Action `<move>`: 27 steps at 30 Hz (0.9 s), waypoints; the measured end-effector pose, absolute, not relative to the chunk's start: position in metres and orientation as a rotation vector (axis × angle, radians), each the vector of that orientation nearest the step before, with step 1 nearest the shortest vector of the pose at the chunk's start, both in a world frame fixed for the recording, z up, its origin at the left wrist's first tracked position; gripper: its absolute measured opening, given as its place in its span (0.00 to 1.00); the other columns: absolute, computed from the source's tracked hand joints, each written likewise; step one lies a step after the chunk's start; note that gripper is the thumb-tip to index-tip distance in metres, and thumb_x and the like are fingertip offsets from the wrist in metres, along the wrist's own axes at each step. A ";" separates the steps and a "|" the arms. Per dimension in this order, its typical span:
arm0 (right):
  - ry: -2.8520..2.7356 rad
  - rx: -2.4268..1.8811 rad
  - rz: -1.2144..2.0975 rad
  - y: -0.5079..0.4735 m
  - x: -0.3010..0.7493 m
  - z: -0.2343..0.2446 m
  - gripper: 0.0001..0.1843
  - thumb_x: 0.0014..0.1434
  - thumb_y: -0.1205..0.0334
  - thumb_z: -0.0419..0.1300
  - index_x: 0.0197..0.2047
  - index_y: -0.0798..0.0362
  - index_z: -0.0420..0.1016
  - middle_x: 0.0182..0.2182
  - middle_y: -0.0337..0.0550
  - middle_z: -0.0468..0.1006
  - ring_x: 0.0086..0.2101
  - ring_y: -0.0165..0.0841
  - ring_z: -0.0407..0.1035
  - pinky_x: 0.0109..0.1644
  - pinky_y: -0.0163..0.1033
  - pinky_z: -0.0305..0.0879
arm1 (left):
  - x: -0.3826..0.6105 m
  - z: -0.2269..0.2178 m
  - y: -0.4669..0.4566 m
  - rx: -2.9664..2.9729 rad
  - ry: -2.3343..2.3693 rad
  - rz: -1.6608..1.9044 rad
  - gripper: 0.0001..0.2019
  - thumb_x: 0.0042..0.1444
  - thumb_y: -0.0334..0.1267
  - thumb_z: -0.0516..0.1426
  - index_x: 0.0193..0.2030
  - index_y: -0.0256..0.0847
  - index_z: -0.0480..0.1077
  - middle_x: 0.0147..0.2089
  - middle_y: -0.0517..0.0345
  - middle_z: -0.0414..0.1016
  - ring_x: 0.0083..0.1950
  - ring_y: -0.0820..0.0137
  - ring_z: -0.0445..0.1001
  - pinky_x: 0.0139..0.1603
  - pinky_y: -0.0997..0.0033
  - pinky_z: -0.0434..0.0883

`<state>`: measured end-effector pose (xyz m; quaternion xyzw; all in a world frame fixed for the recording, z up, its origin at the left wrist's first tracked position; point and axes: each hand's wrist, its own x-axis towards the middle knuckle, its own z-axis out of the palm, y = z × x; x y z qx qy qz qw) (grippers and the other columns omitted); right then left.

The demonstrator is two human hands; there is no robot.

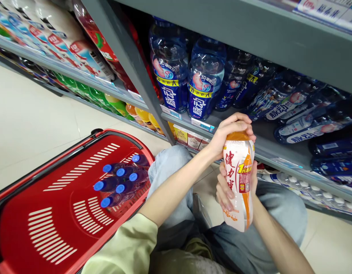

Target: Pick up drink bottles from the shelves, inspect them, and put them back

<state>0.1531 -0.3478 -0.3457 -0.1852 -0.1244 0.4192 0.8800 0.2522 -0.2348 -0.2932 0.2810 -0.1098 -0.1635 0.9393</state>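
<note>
I hold a white and orange drink bottle (239,182) upright in front of me, above my knees. My left hand (231,131) is closed over its orange cap from above. My right hand (225,188) wraps around the bottle's middle from behind, fingers curled on the label. The bottle is level with the edge of a grey shelf (278,158) that holds blue bottles (204,85).
A red shopping basket (59,205) stands on the floor at my left, with several blue-capped bottles (121,182) inside. Shelves of drinks run along the back. Clear water bottles (309,190) fill the lowest shelf at right. Pale floor tiles lie to the left.
</note>
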 end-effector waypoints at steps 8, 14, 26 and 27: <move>-0.163 -0.551 0.840 -0.355 0.158 -0.336 0.37 0.57 0.24 0.51 0.46 0.52 0.70 0.25 0.41 0.77 0.21 0.40 0.73 0.29 0.47 0.72 | 0.253 -0.293 -0.238 0.572 -0.228 -0.337 0.13 0.50 0.38 0.64 0.40 0.39 0.68 0.31 0.62 0.75 0.32 0.69 0.78 0.37 0.68 0.75; -0.046 -0.772 0.747 -0.357 0.157 -0.339 0.39 0.52 0.24 0.57 0.47 0.52 0.71 0.25 0.41 0.76 0.27 0.44 0.76 0.31 0.49 0.74 | 0.251 -0.288 -0.237 0.626 -0.187 -0.329 0.15 0.48 0.39 0.65 0.40 0.39 0.67 0.31 0.62 0.75 0.31 0.71 0.78 0.36 0.71 0.74; 0.053 -0.903 0.547 -0.343 0.157 -0.341 0.36 0.50 0.25 0.60 0.42 0.52 0.76 0.27 0.45 0.79 0.30 0.47 0.78 0.33 0.51 0.76 | 0.254 -0.292 -0.239 0.787 -0.282 -0.418 0.19 0.47 0.39 0.67 0.43 0.39 0.69 0.36 0.55 0.80 0.37 0.67 0.80 0.41 0.67 0.74; 0.056 -0.924 0.523 -0.343 0.157 -0.341 0.36 0.50 0.26 0.60 0.41 0.52 0.76 0.26 0.45 0.79 0.29 0.46 0.77 0.33 0.51 0.76 | 0.254 -0.292 -0.239 0.796 -0.282 -0.420 0.18 0.47 0.39 0.67 0.43 0.39 0.69 0.35 0.55 0.80 0.37 0.67 0.80 0.40 0.68 0.73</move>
